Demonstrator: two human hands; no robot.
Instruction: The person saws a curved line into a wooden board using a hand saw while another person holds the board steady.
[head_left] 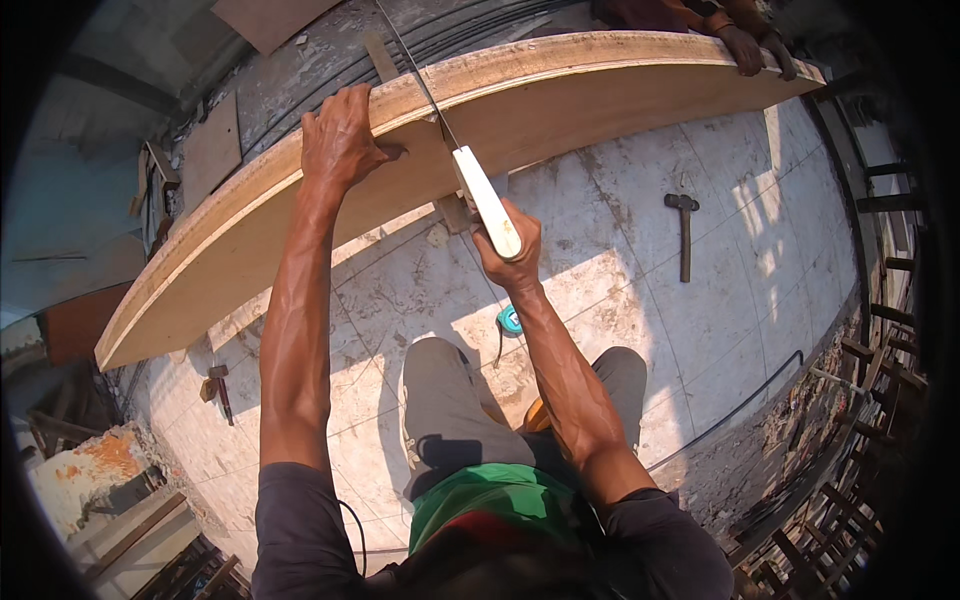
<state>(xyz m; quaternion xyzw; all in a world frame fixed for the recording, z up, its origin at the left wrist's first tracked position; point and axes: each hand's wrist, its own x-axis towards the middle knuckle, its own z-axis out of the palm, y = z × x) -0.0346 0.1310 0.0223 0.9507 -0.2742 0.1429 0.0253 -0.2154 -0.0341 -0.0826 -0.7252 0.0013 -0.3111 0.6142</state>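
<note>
A long plywood board [560,85] stands on edge across the view, its layered edge facing up. My left hand [342,140] grips that upper edge, fingers over the far side and thumb on the near face. In my right hand [515,240] is the white handle of a handsaw [482,200]. The thin blade crosses the board's top edge just right of my left hand and reaches past it. Whether the teeth sit in a cut is too small to tell. At the board's far right end, another person's hands [755,50] rest on the edge.
A hammer [683,235] lies on the tiled floor at right, and another hammer [218,390] at left. Near my knees is a teal tape measure [510,320]. Dark rods [330,80] run behind the board. Rubble and timber pieces [840,420] line the right edge.
</note>
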